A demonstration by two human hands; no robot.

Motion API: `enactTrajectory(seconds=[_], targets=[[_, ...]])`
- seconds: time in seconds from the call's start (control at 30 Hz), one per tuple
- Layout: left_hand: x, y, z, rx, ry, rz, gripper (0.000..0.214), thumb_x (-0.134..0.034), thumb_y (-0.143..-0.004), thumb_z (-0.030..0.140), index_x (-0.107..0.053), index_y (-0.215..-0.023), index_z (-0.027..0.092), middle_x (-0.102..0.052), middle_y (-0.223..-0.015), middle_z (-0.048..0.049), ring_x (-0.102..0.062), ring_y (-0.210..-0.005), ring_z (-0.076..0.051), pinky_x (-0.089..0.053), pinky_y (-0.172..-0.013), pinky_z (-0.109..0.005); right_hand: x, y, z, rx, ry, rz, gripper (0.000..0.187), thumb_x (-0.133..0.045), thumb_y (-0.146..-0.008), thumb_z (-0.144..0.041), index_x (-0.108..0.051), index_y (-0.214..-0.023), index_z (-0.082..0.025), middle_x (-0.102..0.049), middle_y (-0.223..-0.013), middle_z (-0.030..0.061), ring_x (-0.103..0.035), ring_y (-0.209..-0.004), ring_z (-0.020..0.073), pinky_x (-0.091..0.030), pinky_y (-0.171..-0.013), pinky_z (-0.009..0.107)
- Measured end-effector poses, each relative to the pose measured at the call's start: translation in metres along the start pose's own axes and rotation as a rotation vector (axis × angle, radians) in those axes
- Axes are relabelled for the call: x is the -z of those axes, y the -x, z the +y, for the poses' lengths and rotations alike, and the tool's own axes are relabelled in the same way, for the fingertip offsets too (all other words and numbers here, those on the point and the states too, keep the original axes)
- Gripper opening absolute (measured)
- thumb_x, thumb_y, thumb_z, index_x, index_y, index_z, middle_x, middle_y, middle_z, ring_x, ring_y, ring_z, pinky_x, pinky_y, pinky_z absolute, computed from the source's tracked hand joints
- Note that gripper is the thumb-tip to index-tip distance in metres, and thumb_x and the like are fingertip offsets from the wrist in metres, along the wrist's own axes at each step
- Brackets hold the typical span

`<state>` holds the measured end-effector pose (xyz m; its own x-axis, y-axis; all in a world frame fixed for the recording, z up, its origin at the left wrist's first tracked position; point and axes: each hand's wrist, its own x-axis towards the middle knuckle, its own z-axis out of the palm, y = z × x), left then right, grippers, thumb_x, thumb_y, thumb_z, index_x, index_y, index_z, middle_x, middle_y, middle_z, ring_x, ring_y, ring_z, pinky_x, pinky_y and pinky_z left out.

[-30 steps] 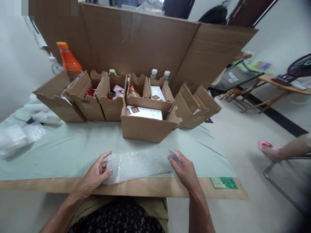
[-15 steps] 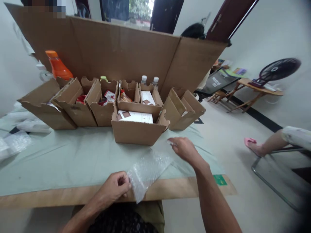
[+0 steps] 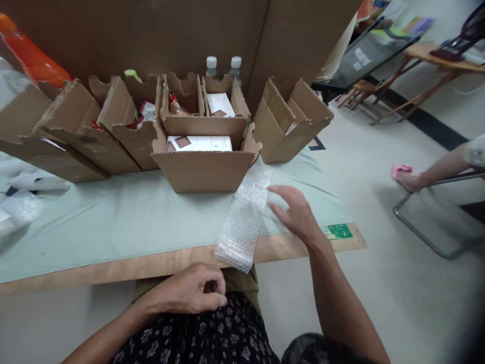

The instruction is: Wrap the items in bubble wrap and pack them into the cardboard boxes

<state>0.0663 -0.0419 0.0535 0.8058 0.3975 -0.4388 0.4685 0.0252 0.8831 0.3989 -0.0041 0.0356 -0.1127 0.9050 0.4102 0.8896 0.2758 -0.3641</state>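
A strip of clear bubble wrap (image 3: pixel 242 217) lies on the green cloth, running from beside the front cardboard box (image 3: pixel 206 172) to just over the table's front edge. My right hand (image 3: pixel 293 212) is right of the wrap, its thumb and forefinger apart with nothing between them. Below the table edge, over my lap, my left hand (image 3: pixel 199 290) is curled up, with no object visible in it. In the front box sits a white carton (image 3: pixel 204 143) with brown squares printed on it.
Several open cardboard boxes (image 3: pixel 123 126) stand in a row behind, with packets inside. An orange bottle (image 3: pixel 36 58) and two white-capped bottles (image 3: pixel 235 68) are behind them, before a tall cardboard panel (image 3: pixel 151 35). More plastic wrap (image 3: pixel 25 207) lies left. A person's leg (image 3: pixel 435 167) shows at right.
My left hand has come off the bubble wrap and drawn back to my lap. The wrap now lies lengthwise on the table, and my right hand's fingers have parted. The view has tilted downward.
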Motion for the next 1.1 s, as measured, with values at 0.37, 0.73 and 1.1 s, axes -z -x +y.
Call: enactTrajectory(seconds=[0.37,0.73,1.1], targets=[[0.022,-0.02,-0.031,-0.355,-0.502,0.542,0.048,-0.054,-0.081,0.006,-0.061,-0.126,0.023,-0.057,-0.144,-0.0117,-0.048,-0.139,-0.03,-0.045,-0.114,-0.056,-0.036,0.122,-0.093,0.022,-0.034,-0.28,0.059,-0.051,-0.082,0.0,-0.068,-0.132,-0.027,-0.06,-0.149,0.0085,-0.047,-0.145,0.0295,-0.048,-0.109,0.049],[-0.001,-0.039,-0.01,-0.316,-0.332,0.365,0.07,-0.058,-0.082,0.01,-0.045,-0.149,0.023,-0.055,-0.15,-0.0123,-0.05,-0.139,-0.029,-0.044,-0.118,-0.053,-0.015,0.129,-0.082,-0.501,-0.579,0.111,0.023,-0.057,-0.099,-0.027,-0.077,-0.109,-0.025,-0.081,-0.103,0.0038,-0.077,-0.094,0.0211,-0.062,-0.085,0.032],[-0.018,-0.09,-0.009,-0.102,-0.426,0.614,0.045,-0.056,-0.087,0.017,-0.06,-0.132,0.019,-0.072,-0.082,-0.0008,-0.063,-0.071,-0.017,-0.053,-0.077,-0.032,-0.042,0.114,-0.065,-0.626,-0.213,0.261,0.029,-0.061,-0.095,-0.042,-0.075,-0.106,-0.02,-0.077,-0.087,0.0073,-0.069,-0.076,0.0218,-0.056,-0.079,0.037]])
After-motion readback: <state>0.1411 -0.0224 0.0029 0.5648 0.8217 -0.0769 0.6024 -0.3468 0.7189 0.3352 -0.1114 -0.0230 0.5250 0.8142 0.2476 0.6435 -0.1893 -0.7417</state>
